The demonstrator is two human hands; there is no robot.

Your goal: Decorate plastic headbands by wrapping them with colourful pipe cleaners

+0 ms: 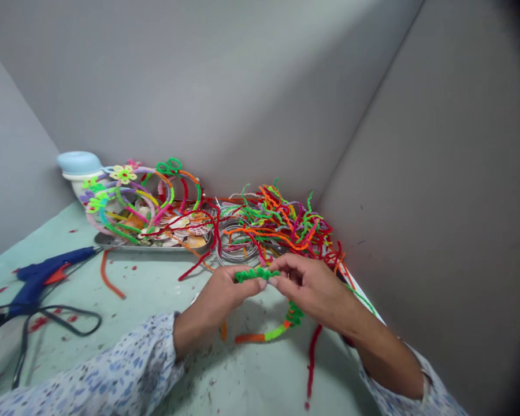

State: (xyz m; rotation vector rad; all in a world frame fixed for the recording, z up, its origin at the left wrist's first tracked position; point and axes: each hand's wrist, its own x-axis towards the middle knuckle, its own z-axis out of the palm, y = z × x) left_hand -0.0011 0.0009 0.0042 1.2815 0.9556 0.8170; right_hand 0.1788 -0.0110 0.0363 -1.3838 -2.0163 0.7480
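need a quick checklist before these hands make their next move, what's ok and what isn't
1. Left hand gripping the fuzzy green strip: ok, pinched by thumb and fingers.
2. Right hand steadying the strip's other end: ok, fingertips are there.
3. Glue gun away from the hands: ok, off to the left.
4. Glue gun hot or cold: cannot tell.
5. Green strip joined to the curved orange-and-lime piece: cannot tell, right hand blocks the view.
6. Loose strips kept aside: not ok, a red strip is below the right hand.
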